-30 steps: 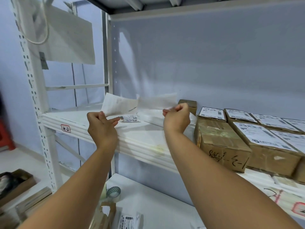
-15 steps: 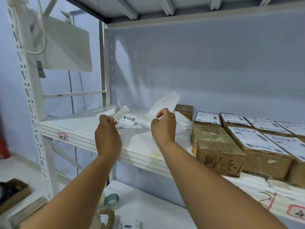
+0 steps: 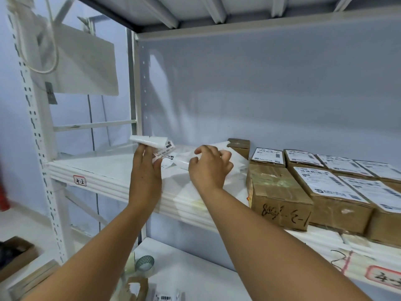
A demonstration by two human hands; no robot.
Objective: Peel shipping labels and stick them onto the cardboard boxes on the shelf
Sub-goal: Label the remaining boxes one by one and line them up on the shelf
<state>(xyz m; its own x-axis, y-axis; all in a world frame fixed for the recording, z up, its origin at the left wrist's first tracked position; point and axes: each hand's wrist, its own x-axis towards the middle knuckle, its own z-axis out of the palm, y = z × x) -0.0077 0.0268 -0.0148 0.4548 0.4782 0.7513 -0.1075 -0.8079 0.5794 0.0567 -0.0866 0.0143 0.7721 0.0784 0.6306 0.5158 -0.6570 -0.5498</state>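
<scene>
My left hand (image 3: 145, 172) is raised over the white shelf (image 3: 104, 170), pinching a curled white shipping label (image 3: 152, 141); its printed side shows by my thumb. My right hand (image 3: 209, 169) hovers with fingers apart over a pile of white backing sheets (image 3: 235, 157) lying on the shelf, holding nothing. To the right stands a brown cardboard box (image 3: 280, 192) with handwriting on its front and a bare top. Behind and beside it are several labelled boxes (image 3: 332, 187). A small open box (image 3: 239, 144) sits at the back wall.
A perforated white upright (image 3: 36, 135) frames the shelf's left side, with a red-edged tag (image 3: 79, 180) on the shelf's front lip. On the lower shelf are a tape roll (image 3: 144, 262) and loose printed labels (image 3: 167, 297). A cardboard tray (image 3: 15, 255) lies on the floor at left.
The label and backing, stretched between both hands a second ago, have come apart. My left hand kept the curled label and rose; my right hand lowered the backing sheet onto the pile and let go.
</scene>
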